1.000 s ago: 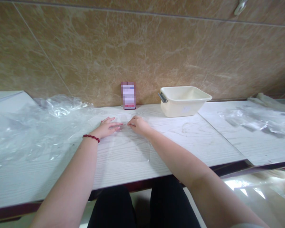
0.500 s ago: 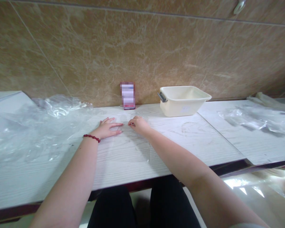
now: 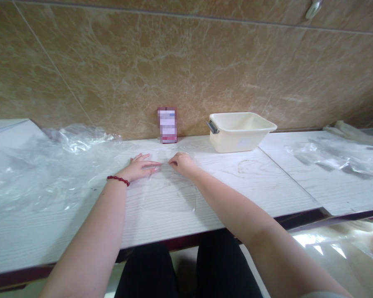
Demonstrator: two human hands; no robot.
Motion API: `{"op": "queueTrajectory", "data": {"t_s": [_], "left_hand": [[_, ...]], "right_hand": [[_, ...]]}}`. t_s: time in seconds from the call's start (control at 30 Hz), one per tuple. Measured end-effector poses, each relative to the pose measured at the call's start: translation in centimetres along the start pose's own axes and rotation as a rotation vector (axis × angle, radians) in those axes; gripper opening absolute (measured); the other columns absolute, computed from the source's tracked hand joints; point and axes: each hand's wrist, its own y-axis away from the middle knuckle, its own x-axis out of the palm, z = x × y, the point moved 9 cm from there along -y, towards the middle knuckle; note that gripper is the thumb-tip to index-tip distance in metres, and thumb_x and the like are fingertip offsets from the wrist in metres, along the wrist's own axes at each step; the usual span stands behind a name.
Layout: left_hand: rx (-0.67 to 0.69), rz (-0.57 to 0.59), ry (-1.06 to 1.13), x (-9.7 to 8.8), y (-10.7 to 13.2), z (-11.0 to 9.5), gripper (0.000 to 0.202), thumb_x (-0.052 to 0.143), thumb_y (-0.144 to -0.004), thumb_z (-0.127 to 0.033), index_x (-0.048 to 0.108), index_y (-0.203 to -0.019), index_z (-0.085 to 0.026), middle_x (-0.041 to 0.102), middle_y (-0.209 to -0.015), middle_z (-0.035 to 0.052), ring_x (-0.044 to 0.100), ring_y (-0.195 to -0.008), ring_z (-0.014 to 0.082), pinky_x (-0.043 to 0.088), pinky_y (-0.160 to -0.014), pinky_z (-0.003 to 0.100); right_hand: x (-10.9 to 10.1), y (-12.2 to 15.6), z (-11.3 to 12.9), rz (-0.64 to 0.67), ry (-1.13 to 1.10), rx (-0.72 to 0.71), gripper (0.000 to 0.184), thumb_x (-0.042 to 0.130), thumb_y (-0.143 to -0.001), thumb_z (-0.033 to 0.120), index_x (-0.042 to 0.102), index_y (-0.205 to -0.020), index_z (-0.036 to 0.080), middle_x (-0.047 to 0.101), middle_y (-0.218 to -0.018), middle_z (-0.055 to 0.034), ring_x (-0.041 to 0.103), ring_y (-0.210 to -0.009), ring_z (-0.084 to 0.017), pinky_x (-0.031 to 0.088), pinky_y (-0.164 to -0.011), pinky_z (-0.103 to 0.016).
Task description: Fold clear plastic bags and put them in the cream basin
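Observation:
A thin transparent plastic sheet lies flat on the white wood-grain table, barely visible against it. My left hand rests on the sheet with its fingers spread and pointing right. My right hand sits close by, its fingers curled and pinching the plastic near the sheet's far edge. A red beaded bracelet circles my left wrist. The sheet's outline is hard to follow, and its far part is faint.
A cream plastic tub with grey handles stands against the marble-patterned wall tiles. Left of it is an upright rectangular item, its face pixelated. Crumpled clear plastic covers the left of the table, and more lies on the right.
My right hand has shifted slightly to the right, and the plastic by my left fingertips looks a little more creased.

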Motion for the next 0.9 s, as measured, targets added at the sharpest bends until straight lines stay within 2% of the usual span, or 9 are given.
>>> {"op": "queueTrajectory", "data": {"t_s": [0.13,0.53,0.73,0.83,0.9], "left_hand": [[-0.018,0.049,-0.015,0.5,0.0,0.0,0.057,0.034,-0.065,-0.067,0.045,-0.114,-0.040,0.023,-0.137,0.0004,0.010,-0.124,0.0333,0.007,-0.094,0.054],[-0.056,0.040,-0.022,0.6,-0.2,0.1,0.058,0.032,-0.066,-0.068,0.041,-0.117,-0.041,0.021,-0.137,-0.0004,0.008,-0.125,0.0323,0.007,-0.095,0.053],[-0.056,0.061,-0.038,0.8,-0.2,0.2,0.061,0.030,-0.064,-0.071,0.038,-0.118,-0.042,0.019,-0.138,-0.0006,0.008,-0.125,0.0330,0.006,-0.095,0.053],[-0.057,0.067,-0.033,0.8,-0.2,0.2,0.062,0.030,-0.063,-0.071,0.039,-0.118,-0.042,0.019,-0.138,-0.0001,0.008,-0.125,0.0339,0.006,-0.095,0.053],[-0.056,0.070,-0.025,0.7,-0.1,0.1,0.063,0.030,-0.063,-0.071,0.039,-0.118,-0.042,0.019,-0.138,0.0005,0.008,-0.124,0.0344,0.006,-0.095,0.053]], "right_hand": [[0.0,0.0,-0.1,-0.006,0.006,0.008,0.027,0.043,-0.072,0.015,0.066,-0.086,0.020,0.064,-0.085,-0.0033,0.053,-0.086,-0.013,0.035,-0.082,-0.023],[0.1,0.2,-0.6,0.022,0.024,0.066,0.026,0.044,-0.073,0.019,0.065,-0.088,0.023,0.062,-0.083,-0.0036,0.053,-0.081,-0.013,0.036,-0.078,-0.023],[-0.8,1.0,-1.8,0.043,0.070,0.246,0.027,0.042,-0.072,0.020,0.065,-0.086,0.023,0.059,-0.088,-0.0057,0.050,-0.084,-0.017,0.036,-0.076,-0.028],[-1.9,1.6,-2.4,0.017,0.130,0.354,0.028,0.039,-0.074,0.023,0.065,-0.086,0.021,0.056,-0.093,-0.0090,0.047,-0.088,-0.021,0.036,-0.075,-0.032],[-2.4,1.8,-2.4,-0.022,0.129,0.372,0.029,0.039,-0.075,0.025,0.063,-0.091,0.023,0.055,-0.095,-0.0084,0.044,-0.091,-0.022,0.035,-0.075,-0.034]]}}
